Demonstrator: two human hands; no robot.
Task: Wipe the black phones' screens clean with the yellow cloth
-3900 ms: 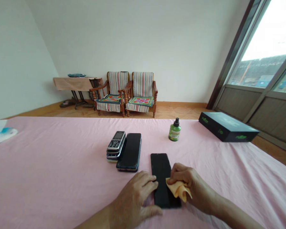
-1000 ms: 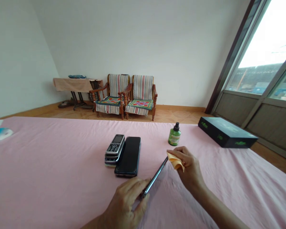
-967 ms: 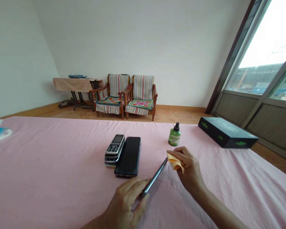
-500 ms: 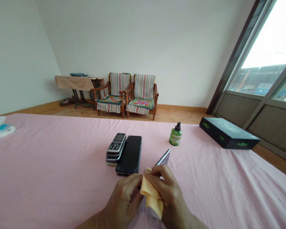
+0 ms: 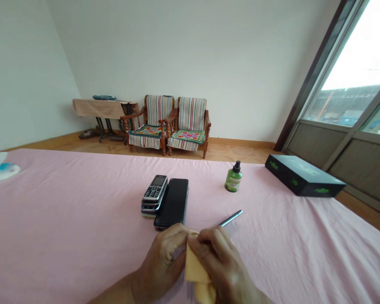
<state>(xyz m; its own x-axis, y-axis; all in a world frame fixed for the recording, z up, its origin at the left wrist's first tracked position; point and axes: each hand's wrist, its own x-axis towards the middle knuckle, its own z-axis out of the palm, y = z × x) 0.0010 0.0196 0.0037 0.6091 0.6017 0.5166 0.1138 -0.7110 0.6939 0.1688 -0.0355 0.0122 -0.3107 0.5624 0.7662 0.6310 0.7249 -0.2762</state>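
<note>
Low in the middle, my left hand (image 5: 163, 261) is closed around the near end of a slim smartphone, most of which is hidden by my hands. The smartphone's far edge (image 5: 232, 218) sticks out beyond my right knuckles, seen nearly side-on. A yellow cleaning cloth (image 5: 196, 270) with a zigzag edge is pinched in my right hand (image 5: 226, 261) and folded against the phone, its loose end hanging down. Just beyond my left hand lies a black smartphone (image 5: 174, 202), screen up. Against its left side is a stack of phones, a silver keypad phone (image 5: 156, 188) on top.
A green spray bottle (image 5: 233, 177) with a black top stands beyond my right hand. Farther right lies a flat black box (image 5: 304, 175). A tissue pack (image 5: 1, 171) sits at the left edge of the pink sheet (image 5: 66, 219). Two wooden armchairs (image 5: 191, 114) stand behind.
The held smartphone has turned, its far end swinging right and down, so now mostly its edge shows. Both hands stay together, with the cloth still in my right hand.
</note>
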